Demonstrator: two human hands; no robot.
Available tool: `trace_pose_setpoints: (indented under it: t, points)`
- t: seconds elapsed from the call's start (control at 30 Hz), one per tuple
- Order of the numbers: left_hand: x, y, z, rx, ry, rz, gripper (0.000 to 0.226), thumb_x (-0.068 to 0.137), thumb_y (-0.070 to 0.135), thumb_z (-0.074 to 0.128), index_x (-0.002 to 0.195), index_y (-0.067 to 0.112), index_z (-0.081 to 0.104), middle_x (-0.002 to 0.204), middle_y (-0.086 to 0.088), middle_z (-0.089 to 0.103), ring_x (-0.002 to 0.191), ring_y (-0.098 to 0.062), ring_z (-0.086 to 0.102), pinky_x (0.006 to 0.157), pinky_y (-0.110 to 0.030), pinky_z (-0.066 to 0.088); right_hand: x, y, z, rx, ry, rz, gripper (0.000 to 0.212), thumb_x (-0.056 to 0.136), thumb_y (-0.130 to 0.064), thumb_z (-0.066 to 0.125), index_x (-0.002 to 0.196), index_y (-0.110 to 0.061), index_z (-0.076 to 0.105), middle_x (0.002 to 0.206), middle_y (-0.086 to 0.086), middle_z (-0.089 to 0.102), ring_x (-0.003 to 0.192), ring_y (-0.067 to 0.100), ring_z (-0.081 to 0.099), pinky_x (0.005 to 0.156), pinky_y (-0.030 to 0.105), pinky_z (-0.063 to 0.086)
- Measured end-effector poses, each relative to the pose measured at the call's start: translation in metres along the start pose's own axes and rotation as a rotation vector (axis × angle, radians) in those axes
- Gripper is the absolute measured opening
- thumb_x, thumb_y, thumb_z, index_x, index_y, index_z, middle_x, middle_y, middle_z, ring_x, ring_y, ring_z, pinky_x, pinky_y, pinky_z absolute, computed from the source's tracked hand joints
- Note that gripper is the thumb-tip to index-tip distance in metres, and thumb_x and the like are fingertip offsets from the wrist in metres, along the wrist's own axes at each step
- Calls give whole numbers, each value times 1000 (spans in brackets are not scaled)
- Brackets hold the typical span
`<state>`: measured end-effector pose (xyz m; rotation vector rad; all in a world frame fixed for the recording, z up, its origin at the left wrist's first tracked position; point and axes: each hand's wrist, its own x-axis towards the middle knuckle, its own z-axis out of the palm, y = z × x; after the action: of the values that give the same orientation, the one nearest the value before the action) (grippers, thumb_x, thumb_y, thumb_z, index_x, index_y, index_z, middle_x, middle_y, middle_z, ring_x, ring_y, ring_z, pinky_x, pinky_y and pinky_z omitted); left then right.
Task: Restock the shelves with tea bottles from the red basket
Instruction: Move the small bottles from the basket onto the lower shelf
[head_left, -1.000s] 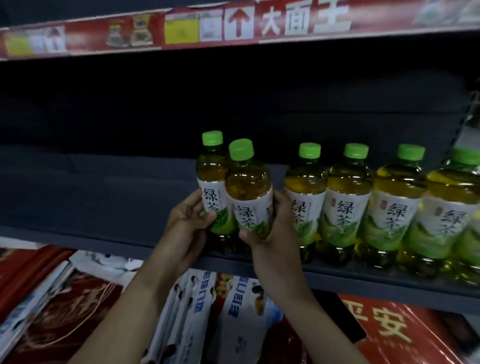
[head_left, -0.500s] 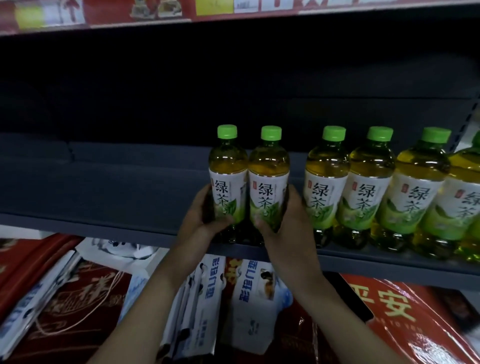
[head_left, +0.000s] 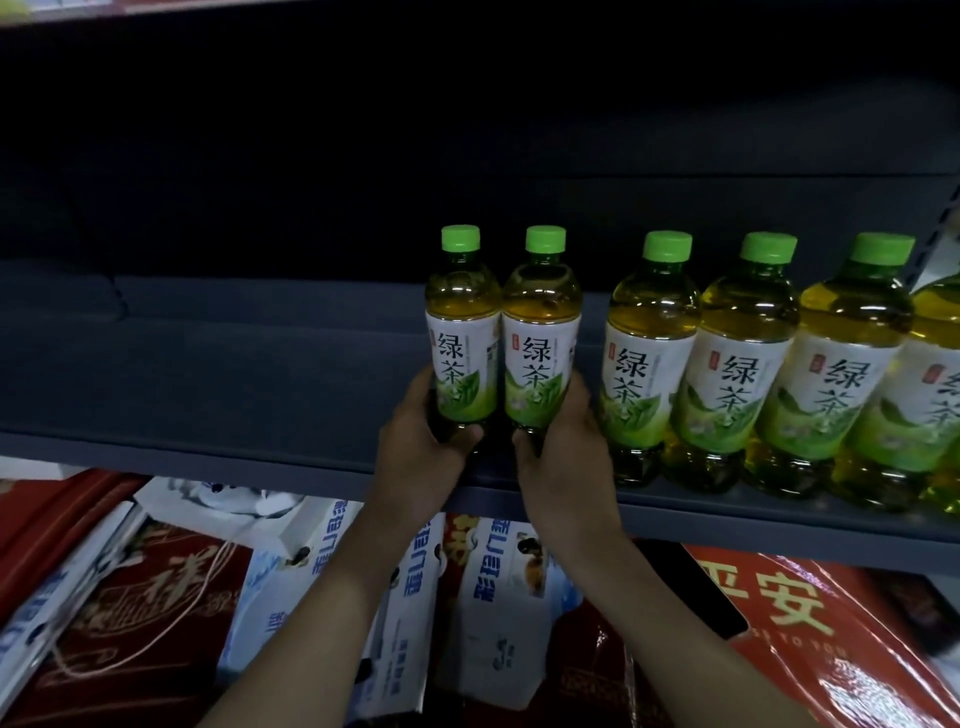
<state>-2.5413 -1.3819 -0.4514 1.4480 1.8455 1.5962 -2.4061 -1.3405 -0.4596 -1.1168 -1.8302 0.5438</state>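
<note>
- Fingers (head_left: 467, 434) of the left hand (head_left: 418, 467) were curled round the lower part of one tea bottle (head_left: 462, 358), with the thumb across its front. The right hand (head_left: 563, 467) gripped a second bottle (head_left: 540, 364) the same way.
- Both held bottles stood upright, side against side, labels facing out, over the front part of the shelf (head_left: 208, 395). The hands hid their bases, so I could not tell whether they had landed.
- A row of bottles (head_left: 737, 374) stood just to the right, a narrow gap away from the pair.
- The step looked like setting the pair down. Done well, it would mean keeping both upright, easing them right to close the gap, and letting go only once the bases sat flat. A careless nudge could tip the nearest bottle in the row.
- The shelf was a dark grey board that ran on to the left, with a dim back wall behind.
- Below it leaned white and blue cartons (head_left: 395, 597) and a red box (head_left: 810, 623).
- The red basket was not in view.
</note>
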Motion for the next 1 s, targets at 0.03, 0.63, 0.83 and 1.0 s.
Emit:
trace_pose_setpoints:
  t: [0.03,0.63,0.83,1.0]
  points:
    - [1,-1,0,9,-4,2,66,82,7,73,135,36,47,102,38,53,102,11,53,80,1,38,1,0,1,5,5,0,73,90,-5,64,149,-16,24,137,5,51,126,17,50,95,19,39]
    - [-20,7,1,23,-9,8,72,79,16,79,139,33,42,121,25,53,116,5,46,91,-11,36,-38,18,-74,-242,445,-6,65,79,-11,77,132,-14,40,126,11,38,112,28,46,76,37,52]
    - [-22,16,18,59,103,10,72,75,23,83,136,29,45,122,16,54,119,-5,49,96,-25,39,-34,39,-87,-351,342,44,56,84,-28,75,128,-15,42,123,7,44,106,30,54,61,33,45]
    - [-23,18,27,70,99,14,74,74,22,84,136,29,44,124,15,53,122,-7,48,100,-28,39,-31,45,-73,-316,287,19,42,92,-27,66,127,-20,44,121,5,50,103,29,57,61,34,46]
